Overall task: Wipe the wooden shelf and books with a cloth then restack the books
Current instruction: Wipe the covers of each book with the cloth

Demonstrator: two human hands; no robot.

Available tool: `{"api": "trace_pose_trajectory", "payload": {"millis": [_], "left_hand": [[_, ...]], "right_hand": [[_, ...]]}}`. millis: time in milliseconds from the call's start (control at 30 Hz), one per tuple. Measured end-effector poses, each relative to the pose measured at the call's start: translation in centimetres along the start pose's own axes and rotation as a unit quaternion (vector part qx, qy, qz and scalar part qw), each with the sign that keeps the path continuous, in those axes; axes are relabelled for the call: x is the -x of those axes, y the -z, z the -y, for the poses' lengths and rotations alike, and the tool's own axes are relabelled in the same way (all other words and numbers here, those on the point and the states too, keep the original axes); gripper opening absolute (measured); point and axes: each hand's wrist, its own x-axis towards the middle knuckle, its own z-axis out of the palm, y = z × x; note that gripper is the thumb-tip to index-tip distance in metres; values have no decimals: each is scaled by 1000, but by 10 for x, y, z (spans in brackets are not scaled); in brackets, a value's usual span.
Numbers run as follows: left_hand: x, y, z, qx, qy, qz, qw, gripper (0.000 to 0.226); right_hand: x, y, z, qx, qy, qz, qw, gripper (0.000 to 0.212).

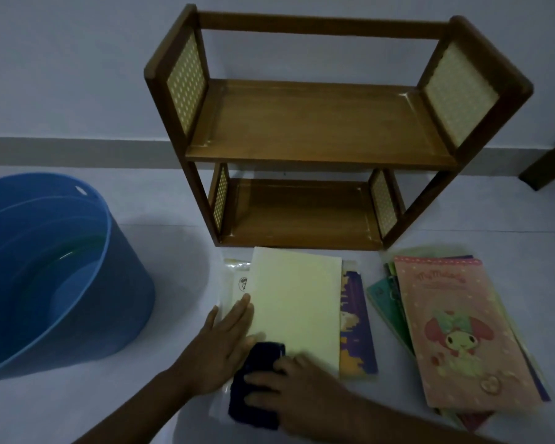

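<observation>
**Near the shelf foot: cloth on a pale book**

On the floor before the empty wooden shelf, the left hand lay flat on a cream book; the right hand pressed a dark cloth, fingers extended. A book stack lay right.

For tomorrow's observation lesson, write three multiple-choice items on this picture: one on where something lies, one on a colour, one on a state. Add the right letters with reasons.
1. Where is the blue tub?
A. left of the wooden shelf
B. on its upper board
C. behind the pink book

2. What colour is the cloth?
A. white
B. dark blue
C. red

3. What do the shelf's two boards hold?
A. stacked books
B. the cloth
C. nothing

Key: 1 A, the tub stands on the floor at the picture's left. 2 B, dark blue cloth lies under the right hand, which presses it on the pale yellow book while the left hand lies flat beside it. 3 C, both boards show bare wood.
</observation>
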Motion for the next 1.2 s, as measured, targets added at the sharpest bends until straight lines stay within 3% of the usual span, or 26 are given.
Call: {"api": "trace_pose_trajectory", "payload": {"millis": [67,100,167,233,267,333,433,500,567,633,700,767,833,900,967,1100,1200], "left_hand": [[-1,3,4,30,3,4,1000,86],[-1,4,6,39,-1,9,999,85],[-1,7,5,42,-14,14,999,83],[-1,8,4,51,-21,8,998,85],[0,7,4,61,-19,7,998,86],[0,5,4,79,-14,3,997,84],[0,1,2,134,-24,-17,991,68],[0,1,4,144,-27,-22,989,67],[0,1,8,122,-19,-14,992,77],[1,0,11,107,-10,-5,994,82],[1,-1,12,125,-12,-9,992,82],[1,-3,13,151,-18,-18,988,79],[0,-3,14,150,-21,-23,988,76],[0,-4,15,120,-26,-23,992,74],[1,1,17,77,-34,-8,996,75],[4,16,16,-85,-43,41,995,82],[12,19,13,-129,-93,44,986,106]], "right_hand": [[-12,9,-29,-29,11,-3,1000,37],[-19,14,-44,-68,-29,-34,997,41],[-33,23,-79,-115,-184,-120,969,50],[-44,32,-112,-96,-348,-126,924,55],[-48,35,-117,-66,-389,-119,911,57],[-57,31,-96,-4,-372,-94,923,57],[-50,1,-30,-24,-194,-75,978,58],[-48,1,-46,-45,-130,-30,990,59],[-52,18,-94,-79,-233,-56,968,58],[-51,36,-136,-77,-375,-73,921,59],[-45,45,-131,-31,-402,-81,911,57],[-34,34,-83,0,-303,-86,949,55],[-15,12,-27,-13,-128,-51,990,53],[1,0,-6,-73,-52,22,996,56],[10,0,-24,-100,-107,4,989,58],[49,19,-81,-98,-321,-47,941,58],[71,20,-93,-36,-386,36,921,57]]}}
